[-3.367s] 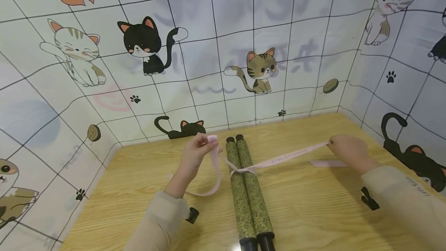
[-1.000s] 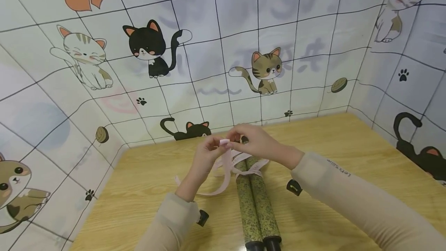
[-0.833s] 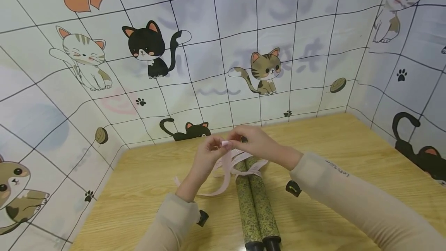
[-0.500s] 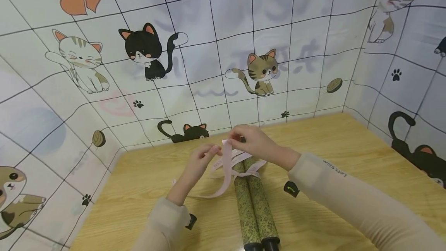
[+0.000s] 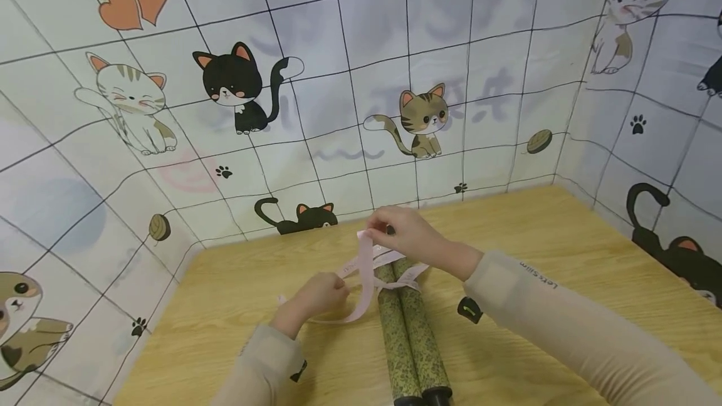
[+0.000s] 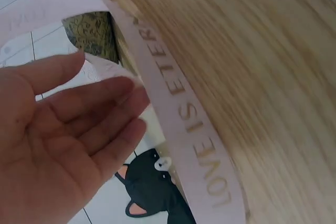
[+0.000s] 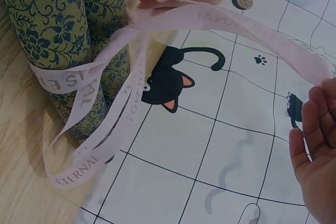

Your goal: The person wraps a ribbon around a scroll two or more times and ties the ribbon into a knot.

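- Just changed: my L hand (image 5: 320,293) let go of the pink ribbon (image 5: 365,265) end & dropped lower, nearer me; my R hand (image 5: 408,230) has that end alone now.
- R hand: pinching the ribbon end b/w thumb & fingers, held up over the far part of the scrolls (image 5: 396,337), a bit to their left.
- L hand: fingers loose & parted, not gripping anything AFAICT; it's left of the scrolls, tips right by the hanging strip. Can't tell if they touch it.
- Scrolls (2, rolled, floral brocade) lie side by side on the wood surface (image 5: 507,224), running near to far, black end knobs (image 5: 437,396) toward me.
- Ribbon goes round both toward the far half, strands crossing on top; slack loops stick out beyond, & a long tail trails left.
- Meaning, IMO: wrap's on, tying's only partway, as loops are slack w/ no finished bow visible. The handover frees my L hand for the other strands.
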The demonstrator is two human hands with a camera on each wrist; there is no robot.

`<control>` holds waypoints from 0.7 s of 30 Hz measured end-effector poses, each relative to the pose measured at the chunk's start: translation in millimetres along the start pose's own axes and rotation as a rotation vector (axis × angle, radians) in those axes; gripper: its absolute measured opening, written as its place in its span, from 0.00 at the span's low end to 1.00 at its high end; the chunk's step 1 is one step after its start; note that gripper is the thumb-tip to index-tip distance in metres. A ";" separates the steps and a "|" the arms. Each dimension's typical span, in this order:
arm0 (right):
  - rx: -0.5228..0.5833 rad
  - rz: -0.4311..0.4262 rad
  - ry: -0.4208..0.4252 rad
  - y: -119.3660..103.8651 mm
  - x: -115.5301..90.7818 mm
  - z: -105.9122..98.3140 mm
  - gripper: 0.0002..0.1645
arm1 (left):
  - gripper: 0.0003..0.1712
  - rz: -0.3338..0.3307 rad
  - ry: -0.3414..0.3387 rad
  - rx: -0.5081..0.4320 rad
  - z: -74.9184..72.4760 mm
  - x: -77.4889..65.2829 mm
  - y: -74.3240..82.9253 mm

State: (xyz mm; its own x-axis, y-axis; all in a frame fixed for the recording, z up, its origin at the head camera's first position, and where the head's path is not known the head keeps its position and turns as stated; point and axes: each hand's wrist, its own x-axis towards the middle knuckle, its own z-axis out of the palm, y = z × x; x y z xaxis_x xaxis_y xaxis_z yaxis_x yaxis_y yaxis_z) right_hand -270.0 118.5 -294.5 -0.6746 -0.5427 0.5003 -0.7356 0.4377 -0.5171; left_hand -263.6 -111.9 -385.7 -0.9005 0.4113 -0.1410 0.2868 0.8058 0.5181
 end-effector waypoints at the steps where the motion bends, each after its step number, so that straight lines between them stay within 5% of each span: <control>1: -0.001 0.005 0.001 -0.1 -0.1 -0.3 0.06 | 0.15 -0.010 0.031 0.003 -3.1 -2.0 -2.1; 6: -0.020 0.008 -0.004 -0.2 -0.1 -1.4 0.06 | 0.19 -0.095 0.212 0.032 -25.0 -19.3 -14.7; 15: 0.016 0.071 0.001 0.2 0.8 -3.1 0.06 | 0.28 -0.201 0.425 -0.074 -71.2 -60.9 -38.6; 21: 0.015 0.094 -0.004 1.8 1.3 -4.0 0.06 | 0.31 -0.219 0.615 -0.261 -89.9 -90.0 -47.4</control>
State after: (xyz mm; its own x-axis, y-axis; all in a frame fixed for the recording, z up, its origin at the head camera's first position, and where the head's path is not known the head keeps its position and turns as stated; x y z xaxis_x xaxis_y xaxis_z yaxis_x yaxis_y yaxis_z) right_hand -272.5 121.5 -291.9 -0.7402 -0.5025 0.4468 -0.6683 0.4762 -0.5715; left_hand -225.5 -225.4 -321.7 -0.9721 -0.1260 0.1978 0.0597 0.6826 0.7284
